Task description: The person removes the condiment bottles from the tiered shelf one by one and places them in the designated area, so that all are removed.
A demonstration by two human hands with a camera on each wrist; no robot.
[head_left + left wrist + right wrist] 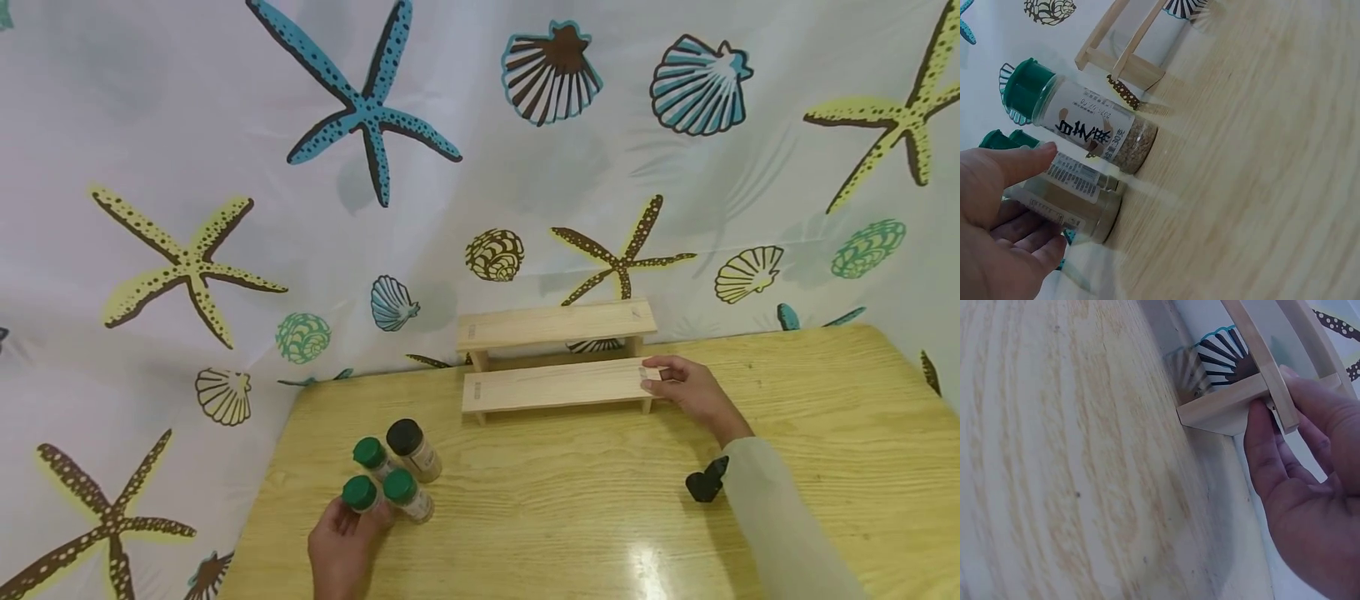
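My left hand [347, 546] is at the nearest green-capped spice jar [360, 494], thumb on one side and loosely bent fingers on the other. In the left wrist view the inner sides of those fingers show, and the jar stands on the table. Beside it are two more green-capped jars [408, 495] [372, 457] and a taller black-capped jar [415, 451]. Farther right, my right hand [693, 392] pinches the right end of the lower board of a two-step wooden rack [558, 387], thumb above and fingers below, as the right wrist view shows.
The wood-grain table [540, 500] carries the rack at its back edge. Behind and left hangs a white cloth [450, 242] printed with starfish and shells. A small black device [707, 481] is strapped at my right wrist.
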